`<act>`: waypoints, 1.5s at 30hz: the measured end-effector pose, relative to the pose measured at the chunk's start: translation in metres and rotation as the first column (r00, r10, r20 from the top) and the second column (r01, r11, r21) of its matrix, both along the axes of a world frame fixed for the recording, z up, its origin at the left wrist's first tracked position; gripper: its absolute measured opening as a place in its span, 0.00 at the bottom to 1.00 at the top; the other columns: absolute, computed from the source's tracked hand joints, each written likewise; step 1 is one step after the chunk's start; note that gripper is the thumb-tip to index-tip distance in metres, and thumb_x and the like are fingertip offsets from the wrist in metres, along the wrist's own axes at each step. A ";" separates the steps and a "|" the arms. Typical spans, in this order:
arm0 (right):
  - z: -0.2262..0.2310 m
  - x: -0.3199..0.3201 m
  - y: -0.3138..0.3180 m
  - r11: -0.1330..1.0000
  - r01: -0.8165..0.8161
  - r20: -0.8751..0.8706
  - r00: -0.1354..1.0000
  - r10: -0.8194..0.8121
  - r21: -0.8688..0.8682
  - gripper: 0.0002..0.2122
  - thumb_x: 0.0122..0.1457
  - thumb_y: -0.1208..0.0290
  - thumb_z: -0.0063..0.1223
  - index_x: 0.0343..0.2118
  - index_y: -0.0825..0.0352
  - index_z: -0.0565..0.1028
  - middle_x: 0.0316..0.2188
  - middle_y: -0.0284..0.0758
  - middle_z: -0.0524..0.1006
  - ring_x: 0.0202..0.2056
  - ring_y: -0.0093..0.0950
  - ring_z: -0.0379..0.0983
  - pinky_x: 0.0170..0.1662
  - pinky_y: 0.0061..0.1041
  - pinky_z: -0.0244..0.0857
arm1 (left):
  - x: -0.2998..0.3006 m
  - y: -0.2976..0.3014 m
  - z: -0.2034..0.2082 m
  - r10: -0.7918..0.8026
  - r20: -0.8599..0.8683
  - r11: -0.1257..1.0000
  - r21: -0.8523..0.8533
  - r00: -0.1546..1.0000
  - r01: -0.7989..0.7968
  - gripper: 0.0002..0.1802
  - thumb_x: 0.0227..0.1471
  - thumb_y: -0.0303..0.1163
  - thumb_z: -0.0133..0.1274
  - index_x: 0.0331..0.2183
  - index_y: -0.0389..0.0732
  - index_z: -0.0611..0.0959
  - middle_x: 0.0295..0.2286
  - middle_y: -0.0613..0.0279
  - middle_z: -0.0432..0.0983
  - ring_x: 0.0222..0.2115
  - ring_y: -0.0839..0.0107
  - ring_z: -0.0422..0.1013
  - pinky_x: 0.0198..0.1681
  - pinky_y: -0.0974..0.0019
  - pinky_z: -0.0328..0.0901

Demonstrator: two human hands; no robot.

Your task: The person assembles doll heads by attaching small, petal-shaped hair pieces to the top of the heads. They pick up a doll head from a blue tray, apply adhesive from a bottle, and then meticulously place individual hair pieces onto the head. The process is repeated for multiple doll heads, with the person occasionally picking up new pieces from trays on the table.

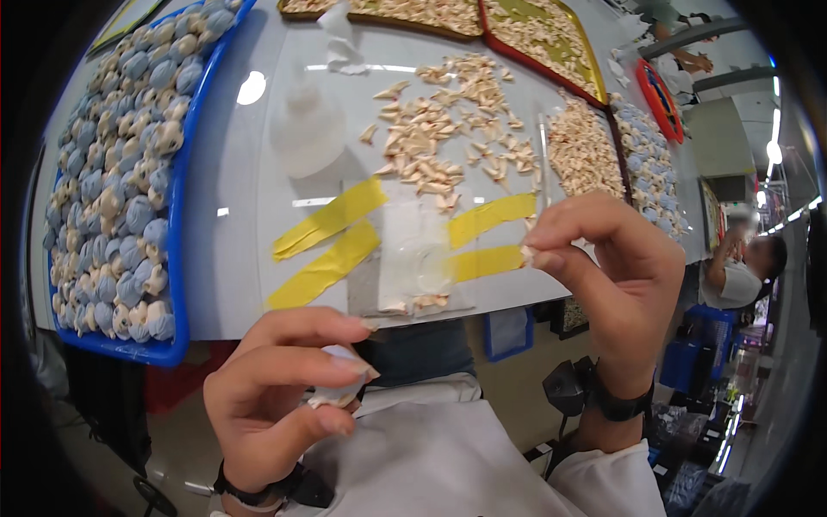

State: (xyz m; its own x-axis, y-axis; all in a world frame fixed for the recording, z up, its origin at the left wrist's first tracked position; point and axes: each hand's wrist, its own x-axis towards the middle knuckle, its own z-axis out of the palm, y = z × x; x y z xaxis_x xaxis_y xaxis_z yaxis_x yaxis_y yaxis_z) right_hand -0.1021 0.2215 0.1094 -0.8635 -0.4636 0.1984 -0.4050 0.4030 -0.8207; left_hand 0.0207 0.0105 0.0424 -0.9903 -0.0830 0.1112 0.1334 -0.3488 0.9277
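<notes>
My left hand [276, 388] is low, in front of the table edge, its fingertips closed on a small pale blue and cream figure [338, 388]. My right hand [607, 267] is raised at the right, pinching a tiny cream piece [527, 253] between thumb and forefinger. Between the hands, on the table, lies a clear plastic sheet [413, 258] held down by yellow tape strips [327, 241], with a few cream pieces at its near edge. Beyond it, a loose pile of small cream pointed pieces [448, 129] is spread over the white table [233, 172].
A blue tray [175, 258] full of blue and cream figures fills the left. A white squeeze bottle [307, 125] stands behind the tape. Trays of cream pieces [534, 34] and more blue figures [646, 164] lie at the back and right. Another person [741, 267] sits far right.
</notes>
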 end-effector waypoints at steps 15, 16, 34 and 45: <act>-0.005 -0.009 -0.039 0.931 -0.176 -0.151 0.961 0.233 0.319 0.07 0.34 0.83 0.57 0.20 0.69 0.73 0.22 0.31 0.68 0.26 0.21 0.63 0.28 0.17 0.52 | -0.009 0.012 -0.006 0.092 0.037 0.993 0.075 0.995 -0.095 0.27 0.33 0.38 0.66 0.34 0.36 0.71 0.34 0.52 0.68 0.25 0.70 0.71 0.24 0.76 0.66; -0.005 -0.009 -0.040 0.934 -0.171 -0.162 0.960 0.230 0.313 0.07 0.34 0.83 0.57 0.20 0.69 0.73 0.22 0.32 0.68 0.25 0.22 0.62 0.28 0.17 0.52 | -0.008 0.013 -0.004 0.103 0.058 0.991 0.081 0.993 -0.107 0.27 0.33 0.38 0.66 0.34 0.36 0.71 0.34 0.52 0.68 0.25 0.70 0.71 0.24 0.76 0.66; -0.018 0.048 -0.031 0.952 -0.223 -0.003 0.974 0.227 -0.210 0.11 0.40 0.80 0.62 0.27 0.65 0.70 0.25 0.35 0.65 0.23 0.18 0.61 0.26 0.13 0.53 | -0.008 0.021 0.001 0.038 -0.174 0.983 -0.172 0.984 -0.068 0.23 0.35 0.34 0.65 0.34 0.36 0.73 0.34 0.50 0.69 0.30 0.69 0.70 0.33 0.73 0.65; -0.028 0.040 -0.032 0.928 -0.324 -0.164 0.941 0.296 -0.183 0.13 0.39 0.83 0.58 0.27 0.61 0.69 0.23 0.33 0.67 0.21 0.21 0.61 0.24 0.16 0.53 | -0.009 0.018 0.002 -0.010 -0.201 0.964 -0.262 0.980 -0.044 0.21 0.35 0.30 0.65 0.34 0.36 0.75 0.34 0.49 0.70 0.32 0.70 0.70 0.37 0.73 0.65</act>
State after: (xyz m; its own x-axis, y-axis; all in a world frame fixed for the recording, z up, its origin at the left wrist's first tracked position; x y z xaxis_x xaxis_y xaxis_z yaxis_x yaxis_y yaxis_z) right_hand -0.0618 0.1896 0.0816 -0.6430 -0.6413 0.4187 -0.5922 0.0697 -0.8027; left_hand 0.0120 0.0285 0.0441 -0.9446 -0.0405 0.3256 0.3280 -0.0916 0.9402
